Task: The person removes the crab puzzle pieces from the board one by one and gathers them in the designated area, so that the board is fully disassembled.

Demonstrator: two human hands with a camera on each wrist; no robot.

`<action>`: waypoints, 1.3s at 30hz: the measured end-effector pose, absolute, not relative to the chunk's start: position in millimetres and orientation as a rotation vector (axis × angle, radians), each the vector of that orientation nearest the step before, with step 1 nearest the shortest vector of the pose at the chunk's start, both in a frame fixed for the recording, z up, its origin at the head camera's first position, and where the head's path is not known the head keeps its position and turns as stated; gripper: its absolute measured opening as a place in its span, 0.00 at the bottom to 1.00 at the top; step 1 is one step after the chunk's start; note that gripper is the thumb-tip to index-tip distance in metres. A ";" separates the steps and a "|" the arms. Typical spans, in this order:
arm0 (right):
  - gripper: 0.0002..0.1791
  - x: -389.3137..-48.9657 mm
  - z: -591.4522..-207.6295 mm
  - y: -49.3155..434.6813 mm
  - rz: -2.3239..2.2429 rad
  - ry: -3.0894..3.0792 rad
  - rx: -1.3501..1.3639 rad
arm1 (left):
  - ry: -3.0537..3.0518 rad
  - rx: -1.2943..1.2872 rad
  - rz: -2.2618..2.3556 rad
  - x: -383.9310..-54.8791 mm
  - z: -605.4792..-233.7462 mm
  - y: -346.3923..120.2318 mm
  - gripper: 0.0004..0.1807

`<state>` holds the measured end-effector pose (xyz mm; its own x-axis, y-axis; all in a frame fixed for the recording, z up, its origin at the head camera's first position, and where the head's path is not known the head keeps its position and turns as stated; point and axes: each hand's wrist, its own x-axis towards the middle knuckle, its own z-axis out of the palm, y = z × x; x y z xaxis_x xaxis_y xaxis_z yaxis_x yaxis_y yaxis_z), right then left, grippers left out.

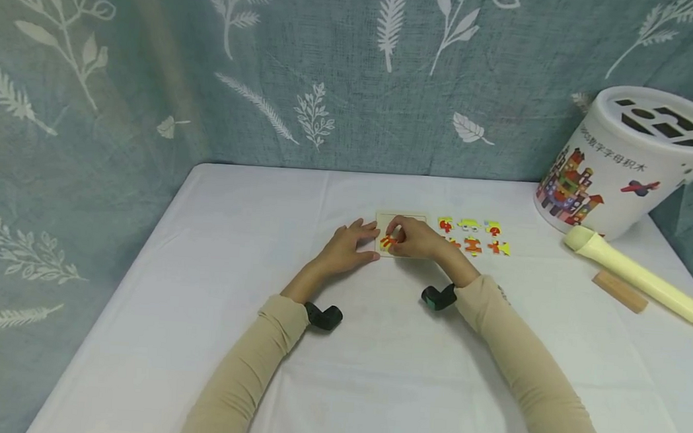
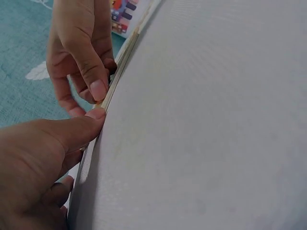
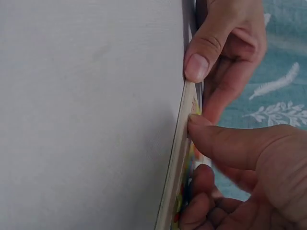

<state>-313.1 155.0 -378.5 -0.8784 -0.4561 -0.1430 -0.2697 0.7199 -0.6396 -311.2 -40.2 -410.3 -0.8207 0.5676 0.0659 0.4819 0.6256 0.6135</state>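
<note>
A shallow wooden puzzle frame (image 1: 406, 256) lies flat on the white table. My left hand (image 1: 344, 248) is at its left side, fingers spread, with the thumb touching the near left corner; in the left wrist view that thumb rests on the frame's edge. Reaching over the frame from the right, my right hand (image 1: 418, 239) pinches a red and yellow puzzle piece (image 1: 387, 243) at the lower left inside it. The fingers partly cover this piece. More pieces lie in two rows right of the frame, among them an orange one (image 1: 472, 245) and a yellow one (image 1: 470, 224).
A white lidded bucket (image 1: 635, 168) with shape holes stands at the back right. Before it lie a pale yellow toy hammer (image 1: 640, 277) and a brown wooden block (image 1: 620, 291). A patterned teal curtain (image 1: 355, 78) hangs behind the table's far edge.
</note>
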 end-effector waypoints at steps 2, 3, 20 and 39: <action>0.17 -312.8 -379.8 155.4 -0.961 2.634 -0.574 | 2.712 0.883 0.958 -311.0 -409.9 -39.5 0.29; 0.17 -312.5 -380.3 155.6 -0.975 2.643 -0.576 | 2.712 0.886 0.957 -310.9 -409.7 -39.2 0.29; 0.12 -279.3 -379.7 240.2 -1.298 2.668 -0.056 | 2.714 0.878 0.960 -309.3 -410.8 -35.7 0.29; 0.12 -274.5 -374.5 244.3 -1.084 2.800 -0.160 | 2.710 0.879 0.970 -310.4 -411.6 -38.4 0.29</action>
<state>-274.5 244.3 -374.5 -0.9853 -0.1473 -0.0869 -0.0504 0.7357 -0.6755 -310.4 -38.4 -411.6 -0.8214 0.5661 0.0692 0.4815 0.6232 0.6163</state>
